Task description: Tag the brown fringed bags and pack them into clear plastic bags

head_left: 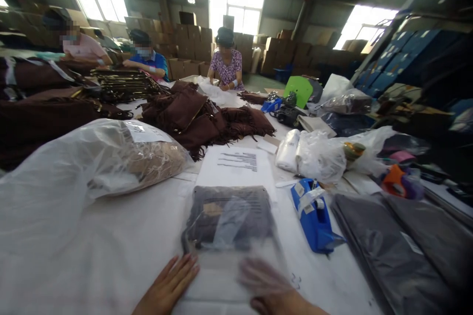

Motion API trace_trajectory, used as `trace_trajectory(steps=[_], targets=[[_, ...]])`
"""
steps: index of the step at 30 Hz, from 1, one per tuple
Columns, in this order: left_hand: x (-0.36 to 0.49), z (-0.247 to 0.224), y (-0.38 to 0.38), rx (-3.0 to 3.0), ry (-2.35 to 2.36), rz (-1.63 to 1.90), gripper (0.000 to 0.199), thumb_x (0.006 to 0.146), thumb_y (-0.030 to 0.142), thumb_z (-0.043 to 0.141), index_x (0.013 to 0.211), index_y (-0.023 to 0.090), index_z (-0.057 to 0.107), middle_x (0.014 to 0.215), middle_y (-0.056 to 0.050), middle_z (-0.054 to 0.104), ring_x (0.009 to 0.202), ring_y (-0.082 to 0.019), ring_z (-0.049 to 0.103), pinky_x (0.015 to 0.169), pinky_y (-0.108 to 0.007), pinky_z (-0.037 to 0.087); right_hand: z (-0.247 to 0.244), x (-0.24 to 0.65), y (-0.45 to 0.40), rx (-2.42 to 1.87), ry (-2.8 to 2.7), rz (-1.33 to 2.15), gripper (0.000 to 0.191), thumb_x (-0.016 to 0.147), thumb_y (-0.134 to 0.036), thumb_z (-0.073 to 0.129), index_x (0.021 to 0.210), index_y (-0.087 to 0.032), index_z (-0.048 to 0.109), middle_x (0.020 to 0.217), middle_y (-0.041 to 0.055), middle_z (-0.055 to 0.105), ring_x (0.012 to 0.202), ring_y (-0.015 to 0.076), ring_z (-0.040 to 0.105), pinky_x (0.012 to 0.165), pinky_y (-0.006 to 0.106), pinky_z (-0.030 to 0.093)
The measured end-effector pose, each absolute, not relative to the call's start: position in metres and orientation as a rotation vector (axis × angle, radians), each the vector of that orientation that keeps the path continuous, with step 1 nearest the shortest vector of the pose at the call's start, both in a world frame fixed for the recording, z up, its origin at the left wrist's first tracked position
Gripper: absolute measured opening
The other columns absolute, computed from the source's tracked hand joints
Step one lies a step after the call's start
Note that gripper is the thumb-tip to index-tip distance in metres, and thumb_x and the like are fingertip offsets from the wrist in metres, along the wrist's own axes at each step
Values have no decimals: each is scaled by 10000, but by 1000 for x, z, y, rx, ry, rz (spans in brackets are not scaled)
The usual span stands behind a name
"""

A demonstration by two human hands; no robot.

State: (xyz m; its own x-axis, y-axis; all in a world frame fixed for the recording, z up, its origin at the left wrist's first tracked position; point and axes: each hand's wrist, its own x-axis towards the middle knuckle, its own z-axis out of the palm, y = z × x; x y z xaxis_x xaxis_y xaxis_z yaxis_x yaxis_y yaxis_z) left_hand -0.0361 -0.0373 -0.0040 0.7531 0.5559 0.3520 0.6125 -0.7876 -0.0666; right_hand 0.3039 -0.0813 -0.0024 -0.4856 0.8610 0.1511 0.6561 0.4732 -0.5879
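Note:
A dark folded item in a clear plastic bag lies flat on the white table before me. My left hand rests with fingers stretched out at the bag's lower left corner. Over the lower right part of the bag is my right hand, smeared by motion, its fingers extended and nothing held. Beyond the bag are white printed sheets. To the right stands a blue tape dispenser.
A large plastic bag bulges at left. Brown fringed bags are heaped behind. Dark grey packed items lie at right, near rolled plastic bags. Several people work across the table, one in a patterned top.

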Motion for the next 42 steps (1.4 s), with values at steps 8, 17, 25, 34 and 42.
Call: trace_trajectory(steps=[8,17,25,34,42], targets=[[-39,16,-16,-3220,-736,-174,729,772,4,422,1425,289,268,1424,-1,411,1280,-179,431,1094,-387,348,47,310,-84,-1145,-2509,805,374,905,-361,478,1253,-249,556,1120,85,676,1035,218,623,905,334,497],[-58,37,11,-3539,-1033,-52,696,766,431,655,1380,289,360,1442,-68,404,1310,-279,383,1098,-497,315,40,370,-64,-1281,-2482,996,847,704,-342,706,1436,-265,285,1465,83,361,1339,279,337,1105,439,303],[-38,-1,21,-3028,-1740,-964,261,887,380,456,969,243,663,964,-22,717,901,-182,665,820,-273,535,0,370,-59,-1289,-2138,449,280,881,-185,468,1119,-224,609,1024,71,700,979,202,641,862,350,516],[-34,-7,-24,-2427,-2146,-441,337,899,349,362,1012,223,654,702,-30,678,560,-189,621,499,-260,441,19,319,-70,-1963,-1728,692,361,966,-394,341,716,-223,537,555,-16,612,554,145,613,575,231,395],[41,56,5,-2577,-1462,-712,365,891,362,509,1201,169,527,1088,-108,616,1081,-277,518,943,-438,407,16,312,-58,-2223,-1881,500,340,957,-387,349,753,-223,566,667,51,691,599,195,638,530,269,280]])
